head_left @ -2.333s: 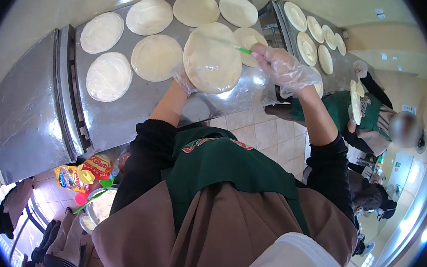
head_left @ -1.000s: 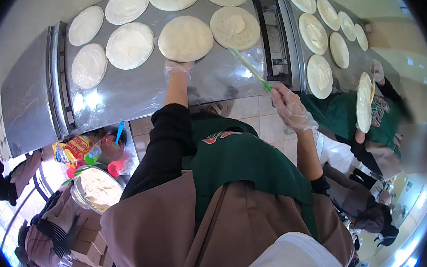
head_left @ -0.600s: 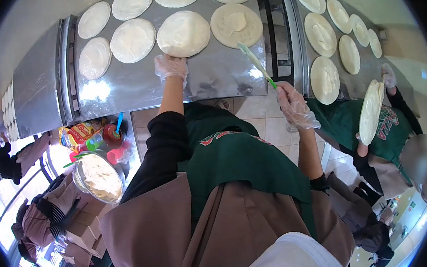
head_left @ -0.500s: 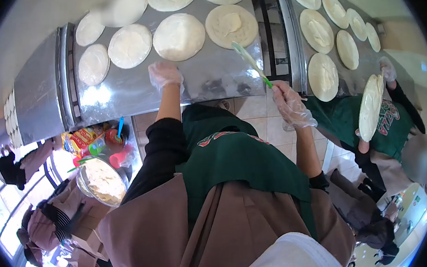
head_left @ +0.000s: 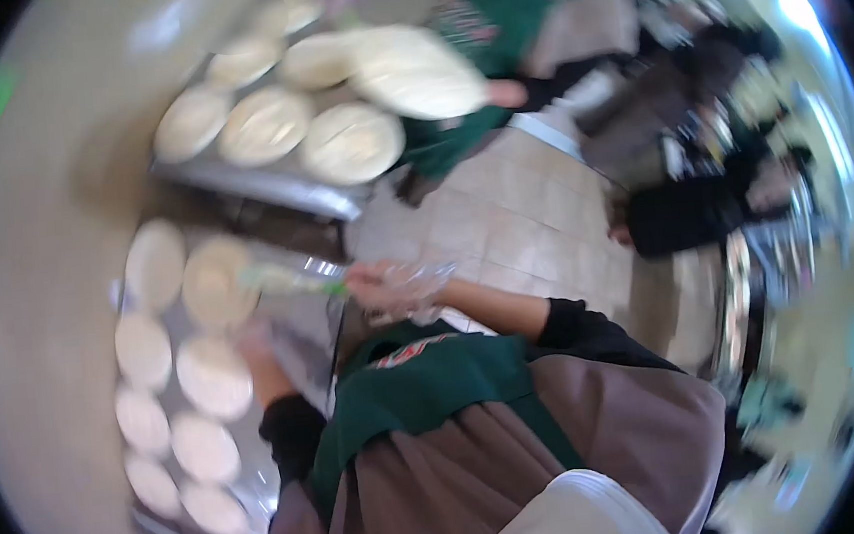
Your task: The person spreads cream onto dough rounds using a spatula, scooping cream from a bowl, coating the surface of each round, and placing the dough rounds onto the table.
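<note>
My right hand (head_left: 388, 286), in a clear plastic glove, is closed round the green handle of a spatula (head_left: 293, 279). The spatula's pale, smeared blade points left, over the edge of a flat dough round (head_left: 218, 285). My left hand (head_left: 261, 346) is smeared by motion, low over the metal table beside that round and another dough round (head_left: 213, 377); its fingers cannot be made out. I cannot tell whether it touches either one.
More dough rounds lie in rows on my metal table (head_left: 296, 322). Beyond a gap, a second metal table (head_left: 240, 181) carries several rounds. A co-worker in a green apron (head_left: 497, 10) holds up a large dough round (head_left: 417, 72). Other people stand farther right.
The view has swung toward the right, bringing the co-worker's table nearer the middle. My left hand has moved closer to the spatula and the round under it. My right hand still holds the spatula.
</note>
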A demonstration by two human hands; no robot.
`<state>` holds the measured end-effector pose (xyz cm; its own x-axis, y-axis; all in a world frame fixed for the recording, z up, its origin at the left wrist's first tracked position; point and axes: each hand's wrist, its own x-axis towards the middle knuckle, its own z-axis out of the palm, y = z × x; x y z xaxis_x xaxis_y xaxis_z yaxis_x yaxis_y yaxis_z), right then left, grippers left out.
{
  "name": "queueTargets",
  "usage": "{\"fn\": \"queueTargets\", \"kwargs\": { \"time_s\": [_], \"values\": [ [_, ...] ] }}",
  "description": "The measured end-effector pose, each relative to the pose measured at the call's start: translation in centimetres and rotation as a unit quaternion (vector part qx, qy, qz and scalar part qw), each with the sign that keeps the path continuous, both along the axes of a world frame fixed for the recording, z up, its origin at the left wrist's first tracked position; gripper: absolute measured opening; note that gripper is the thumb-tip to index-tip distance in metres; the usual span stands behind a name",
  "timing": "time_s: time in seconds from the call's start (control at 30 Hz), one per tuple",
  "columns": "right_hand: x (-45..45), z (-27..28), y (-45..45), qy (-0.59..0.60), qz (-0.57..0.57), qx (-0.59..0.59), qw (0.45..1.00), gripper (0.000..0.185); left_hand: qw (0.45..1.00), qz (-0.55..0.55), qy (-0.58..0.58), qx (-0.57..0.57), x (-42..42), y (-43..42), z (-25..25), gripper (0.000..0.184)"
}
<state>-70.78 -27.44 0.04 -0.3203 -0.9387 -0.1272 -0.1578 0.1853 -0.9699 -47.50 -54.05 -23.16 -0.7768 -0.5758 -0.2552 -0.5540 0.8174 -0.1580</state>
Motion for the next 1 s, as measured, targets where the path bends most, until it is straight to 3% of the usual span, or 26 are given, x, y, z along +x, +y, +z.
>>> {"fn": "queueTargets", "kwargs": {
  "time_s": [0.03, 0.1, 0.13, 0.17, 0.2, 0.23, 0.27, 0.33, 0.37, 0.4, 0.43, 0.47, 0.57, 0.6, 0.67, 0.7, 0.77, 0.8, 0.87, 1.0],
  "values": [
    [0.8, 7.1, 0.0, -0.065, -0.044, 0.178, 0.981, 0.029, 0.987, 0.109, -0.051, 0.104, -2.0, 0.6, 5.6, 0.038],
    [1.4, 2.9, 1.1, 0.004, -0.076, 0.078, 0.994, 0.028, 0.983, 0.089, -0.009, 0.160, -2.9, -0.2, 7.3, 0.045],
    [1.2, 3.7, 2.1, 0.017, -0.110, 0.075, 0.991, 0.028, 0.909, 0.258, 0.187, 0.269, -3.8, -0.6, 6.9, 0.045],
    [0.9, 4.7, 2.8, 0.001, -0.111, 0.088, 0.990, 0.025, 0.755, 0.411, 0.357, 0.367, -4.7, -1.4, 6.2, 0.045],
    [0.8, 5.6, 3.6, -0.014, -0.107, 0.099, 0.989, 0.022, 0.532, 0.535, 0.487, 0.440, -5.3, -2.5, 5.1, 0.044],
    [0.6, 5.6, 4.3, -0.007, -0.128, 0.094, 0.987, 0.022, 0.262, 0.620, 0.565, 0.478, -5.6, -3.4, 3.8, 0.044],
    [0.4, 5.3, 5.0, -0.050, -0.143, 0.086, 0.985, 0.022, -0.032, 0.656, 0.585, 0.475, -5.3, -5.9, -1.3, 0.044],
    [0.1, 5.9, 6.6, -0.089, -0.169, 0.070, 0.979, 0.022, -0.133, 0.668, 0.587, 0.437, -5.2, -7.0, -2.5, 0.037],
    [0.1, 6.2, 7.2, -0.133, -0.174, 0.065, 0.974, 0.024, -0.129, 0.666, 0.582, 0.448, -1.4, -1.1, -1.8, 0.037],
    [0.0, 6.6, 7.8, -0.177, -0.177, 0.058, 0.967, 0.025, -0.091, 0.659, 0.611, 0.429, -0.2, 0.7, 2.5, 0.038],
    [-0.1, 7.2, 8.2, -0.181, -0.177, 0.059, 0.966, 0.026, -0.054, 0.649, 0.639, 0.408, -7.0, -1.4, 8.5, 0.038],
    [-0.2, 7.1, 8.4, -0.178, -0.183, 0.056, 0.965, 0.026, -0.052, 0.647, 0.638, 0.415, -7.2, -0.5, 8.6, 0.038],
    [-0.6, 6.2, 8.7, -0.112, -0.199, 0.048, 0.972, 0.026, 0.109, 0.446, 0.751, 0.475, -5.8, 0.1, 8.1, 0.044],
    [-0.8, 6.0, 8.8, -0.099, -0.194, 0.036, 0.975, 0.026, 0.109, 0.444, 0.751, 0.476, -5.5, -0.4, 7.3, 0.044],
    [-0.9, 5.9, 8.7, -0.084, -0.187, 0.024, 0.978, 0.026, -0.008, 0.406, 0.752, 0.520, -4.4, -2.5, 3.8, 0.043],
    [-0.9, 5.9, 8.5, -0.097, -0.189, 0.005, 0.977, 0.024, -0.008, 0.404, 0.753, 0.519, -3.4, -2.5, 3.4, 0.043],
    [-1.1, 6.4, 8.3, -0.110, -0.189, -0.015, 0.976, 0.021, 0.129, 0.419, 0.708, 0.553, -1.4, -2.4, 2.7, 0.045],
    [-1.4, 7.3, 8.3, -0.142, -0.171, 0.015, 0.975, 0.023, 0.129, 0.418, 0.710, 0.553, -1.7, -2.4, -0.5, 0.045],
    [-1.9, 7.1, 8.0, -0.175, -0.152, 0.043, 0.972, 0.025, 0.241, 0.403, 0.680, 0.563, -1.2, -4.1, -4.6, 0.047],
    [-2.6, 5.6, 6.1, -0.124, -0.125, 0.027, 0.984, 0.023, 0.453, 0.361, 0.593, 0.559, 2.3, -7.8, -3.7, 0.052]
  ]
}}
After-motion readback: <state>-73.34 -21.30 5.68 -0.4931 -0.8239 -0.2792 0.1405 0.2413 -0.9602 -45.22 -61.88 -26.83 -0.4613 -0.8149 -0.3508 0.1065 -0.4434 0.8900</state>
